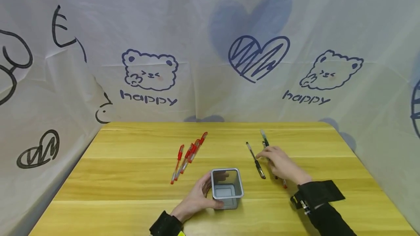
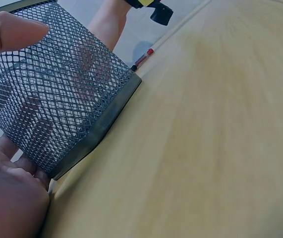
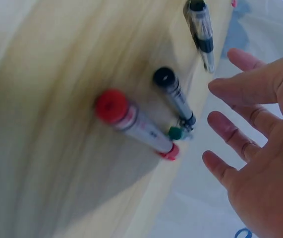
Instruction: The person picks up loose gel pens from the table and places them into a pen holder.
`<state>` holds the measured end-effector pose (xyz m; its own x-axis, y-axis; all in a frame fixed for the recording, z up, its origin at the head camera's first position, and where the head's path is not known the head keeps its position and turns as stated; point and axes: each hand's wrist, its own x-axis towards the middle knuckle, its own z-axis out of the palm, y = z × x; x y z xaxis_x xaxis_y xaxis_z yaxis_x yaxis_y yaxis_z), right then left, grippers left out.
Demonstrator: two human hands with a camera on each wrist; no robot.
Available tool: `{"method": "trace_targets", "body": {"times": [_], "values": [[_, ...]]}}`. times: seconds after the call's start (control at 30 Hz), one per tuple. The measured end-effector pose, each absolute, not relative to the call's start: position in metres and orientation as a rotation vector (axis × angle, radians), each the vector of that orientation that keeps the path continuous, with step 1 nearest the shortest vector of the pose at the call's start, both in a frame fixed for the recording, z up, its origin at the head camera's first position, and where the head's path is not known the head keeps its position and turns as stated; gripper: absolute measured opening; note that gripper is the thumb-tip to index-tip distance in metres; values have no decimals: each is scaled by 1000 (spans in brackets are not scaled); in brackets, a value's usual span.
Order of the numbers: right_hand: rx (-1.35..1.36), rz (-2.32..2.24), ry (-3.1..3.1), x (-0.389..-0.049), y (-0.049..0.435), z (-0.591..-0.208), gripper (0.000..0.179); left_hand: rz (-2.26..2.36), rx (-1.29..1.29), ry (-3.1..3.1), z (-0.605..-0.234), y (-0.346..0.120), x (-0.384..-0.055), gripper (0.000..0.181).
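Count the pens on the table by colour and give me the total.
Red pens: 5 (4 in the left group, 1 at the right)
Black pens: 2
Green pen: 1, mostly hidden
Total: 8 visible; the right hand covers part of the right-hand group.

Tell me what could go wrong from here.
The right hand could knock the black pen beside it out of place. It might also catch two at once: the red-ended pen lies close to a dark-ended one. And the cup could slide or tip if the left hand pushes unevenly.
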<state>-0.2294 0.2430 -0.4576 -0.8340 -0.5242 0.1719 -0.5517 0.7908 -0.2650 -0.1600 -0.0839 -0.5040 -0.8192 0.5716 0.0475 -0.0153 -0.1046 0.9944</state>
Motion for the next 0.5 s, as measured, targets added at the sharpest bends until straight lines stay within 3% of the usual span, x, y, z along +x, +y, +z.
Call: {"method": "trace_targets", "body": {"times": [0.2, 0.5], "values": [[854, 304, -2952, -234, 228, -455, 46, 1980, 625, 1781, -505, -84, -162, 83], [856, 235, -2905, -233, 216, -456, 28, 1968, 608, 1783, -505, -84, -161, 83]]}}
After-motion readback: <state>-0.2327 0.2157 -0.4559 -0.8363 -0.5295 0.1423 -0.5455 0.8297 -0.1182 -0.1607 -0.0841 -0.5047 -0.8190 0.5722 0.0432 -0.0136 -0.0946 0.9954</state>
